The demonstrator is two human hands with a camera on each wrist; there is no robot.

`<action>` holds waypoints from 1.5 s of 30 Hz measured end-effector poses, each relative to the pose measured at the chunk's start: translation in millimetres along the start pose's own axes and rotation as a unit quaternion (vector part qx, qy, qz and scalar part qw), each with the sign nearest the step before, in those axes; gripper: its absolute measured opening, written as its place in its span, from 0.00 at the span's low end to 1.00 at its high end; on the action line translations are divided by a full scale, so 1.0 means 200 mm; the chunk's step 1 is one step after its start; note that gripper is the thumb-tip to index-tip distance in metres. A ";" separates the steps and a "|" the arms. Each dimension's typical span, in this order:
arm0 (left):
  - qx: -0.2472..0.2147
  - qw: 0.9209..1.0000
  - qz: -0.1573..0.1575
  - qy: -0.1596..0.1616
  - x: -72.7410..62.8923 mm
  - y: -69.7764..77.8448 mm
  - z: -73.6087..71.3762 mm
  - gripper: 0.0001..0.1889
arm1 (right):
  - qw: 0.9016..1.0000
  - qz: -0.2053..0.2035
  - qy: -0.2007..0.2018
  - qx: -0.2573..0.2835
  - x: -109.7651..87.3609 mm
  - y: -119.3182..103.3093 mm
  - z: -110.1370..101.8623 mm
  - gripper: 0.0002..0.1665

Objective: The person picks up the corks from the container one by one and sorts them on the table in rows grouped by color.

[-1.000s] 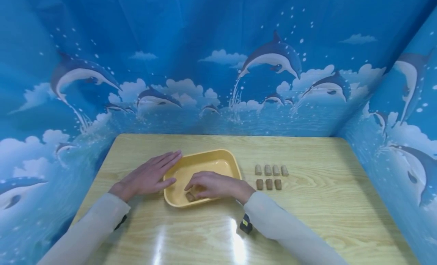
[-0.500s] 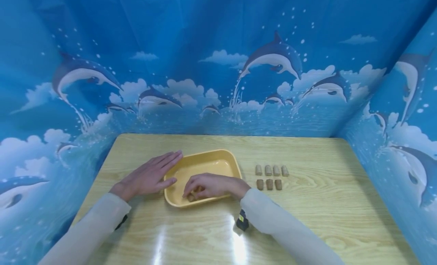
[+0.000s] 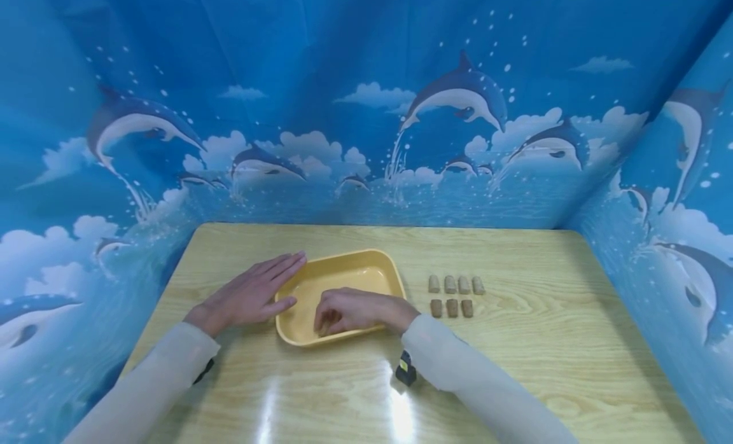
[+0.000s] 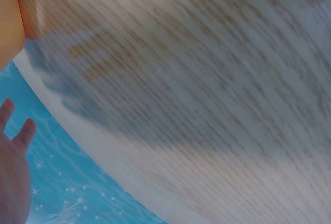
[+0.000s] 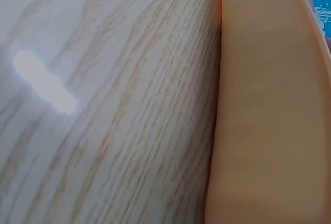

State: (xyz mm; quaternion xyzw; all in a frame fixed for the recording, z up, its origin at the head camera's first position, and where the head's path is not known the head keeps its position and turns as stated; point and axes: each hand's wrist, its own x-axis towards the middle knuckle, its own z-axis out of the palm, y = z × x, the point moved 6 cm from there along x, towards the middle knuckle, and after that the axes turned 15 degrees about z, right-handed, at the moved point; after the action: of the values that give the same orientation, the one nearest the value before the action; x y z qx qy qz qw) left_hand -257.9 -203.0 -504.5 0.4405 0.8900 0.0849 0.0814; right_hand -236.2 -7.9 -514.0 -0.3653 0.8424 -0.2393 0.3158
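Observation:
The yellow-orange tray (image 3: 343, 266) stands on the wooden table. My left hand (image 3: 246, 294) lies with straight fingers along the tray's left rim, thumb reaching over the edge; part of it shows in the left wrist view as a hand (image 4: 14, 177). Inside the tray's near part is my right hand (image 3: 349, 310), fingers curled and thumb drawn in round a small brown cork-like piece, which they now mostly hide. The right wrist view shows only the tray's outer wall (image 5: 274, 105), not the fingers.
Right of the tray, several pale cork-like pieces (image 3: 449, 284) stand in a back row. In front of them is a row of 3 darker brown pieces (image 3: 452, 308). A blue dolphin-print curtain (image 3: 366, 145) encloses the wooden table (image 3: 515, 355) at the back and sides.
My right fingers have closed round the brown piece in the tray, covering it, then drawn slightly right. The right wrist has shifted a little left. My left hand stays where it was.

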 end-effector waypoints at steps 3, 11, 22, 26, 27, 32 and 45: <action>-0.001 1.000 0.000 0.001 0.00 0.00 0.00 0.46 | 1.000 0.014 0.012 -0.012 0.00 0.01 -0.01 0.08; 0.002 1.000 -0.001 0.000 0.01 0.00 0.00 0.46 | 0.998 0.038 0.037 -0.014 -0.02 0.04 -0.03 0.12; 0.005 1.000 -0.008 -0.002 0.00 0.01 0.00 0.46 | 0.994 0.031 0.094 -0.035 -0.10 0.08 -0.08 0.15; 0.005 1.000 -0.010 -0.004 0.01 0.00 0.00 0.46 | 0.991 0.040 0.125 -0.030 -0.14 0.09 -0.12 0.13; 0.006 1.000 -0.010 -0.004 0.01 0.00 0.01 0.46 | 0.990 0.044 0.130 -0.028 -0.15 0.10 -0.13 0.13; 0.006 1.000 -0.014 -0.005 0.01 -0.01 0.01 0.46 | 0.987 0.057 0.146 -0.024 -0.19 0.13 -0.16 0.14; 0.009 1.000 -0.017 -0.010 0.01 -0.01 0.02 0.46 | 0.987 0.062 0.148 0.030 -0.34 0.19 -0.24 0.23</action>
State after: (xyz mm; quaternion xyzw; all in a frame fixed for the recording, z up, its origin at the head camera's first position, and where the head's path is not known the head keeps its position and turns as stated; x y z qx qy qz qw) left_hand -259.5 -202.1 -508.1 0.4273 0.8970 0.0714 0.0875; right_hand -251.2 76.4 -480.3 -0.2633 0.8933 -0.2958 0.2124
